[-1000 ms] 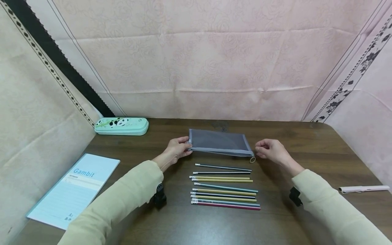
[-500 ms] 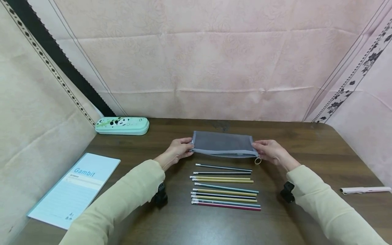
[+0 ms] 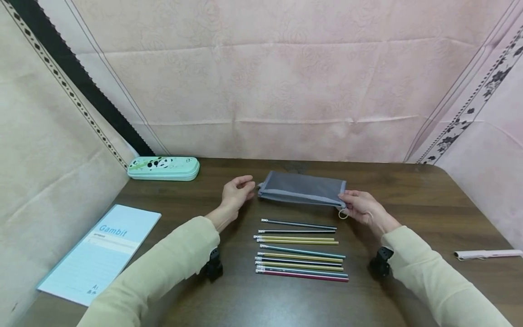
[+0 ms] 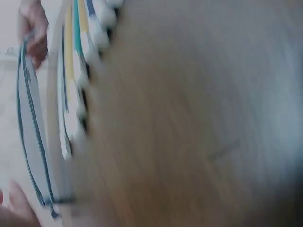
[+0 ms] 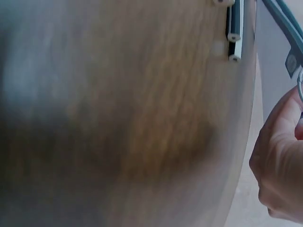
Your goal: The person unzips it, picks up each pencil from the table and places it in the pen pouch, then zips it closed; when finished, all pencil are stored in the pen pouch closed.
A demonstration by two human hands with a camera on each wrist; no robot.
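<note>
A grey zipper pouch [image 3: 302,187] with a pale zip edge lies at an angle at the back middle of the table in the head view. My right hand [image 3: 361,209] pinches its right front corner, where a small metal ring [image 3: 343,214] hangs. To the left of the pouch, my left hand [image 3: 237,195] has its fingers loosely bent, apart from the pouch's left end. The left wrist view shows the pouch [image 4: 35,123] edge-on, its front lips slightly parted. Nearer the front, several pencils [image 3: 301,260] lie side by side, white-tipped ends to the left.
A mint pencil case [image 3: 163,169] with a panda print stands at the back left. On the left side lies a light-blue notebook [image 3: 100,254]. A white pen [image 3: 488,254] is near the right edge. Pink cloth [image 3: 261,81] hangs behind the table [image 3: 306,304].
My right hand has taken hold of the pouch's right corner, and the pouch has shifted right and turned slightly. My left hand has let go of its left end.
</note>
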